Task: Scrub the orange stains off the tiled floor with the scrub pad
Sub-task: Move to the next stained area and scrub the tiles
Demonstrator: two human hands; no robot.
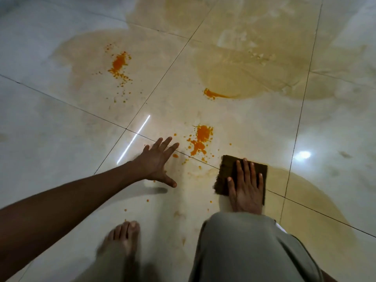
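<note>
Scrub pad (225, 171), dark brown, square, lies flat on the tiled floor (61, 139) at a grout line, just below the nearest orange stain (200, 139). Right hand (246, 186) lies palm down on the pad, fingers stretched out and slightly spread, pressing rather than gripping; pad corners show past the fingertips. Left hand (156, 162) is wide open, fingers splayed, holding nothing, down by the floor left of the pad; actual contact unclear, slight blur. Second orange stain (120, 66) sits farther up on the left tile, third smear (213, 94) at the edge of a yellowish wet patch (254, 64). Small orange specks scattered near the hands. Bare foot (124, 237) and grey-trousered knee (244, 241) at bottom.
</note>
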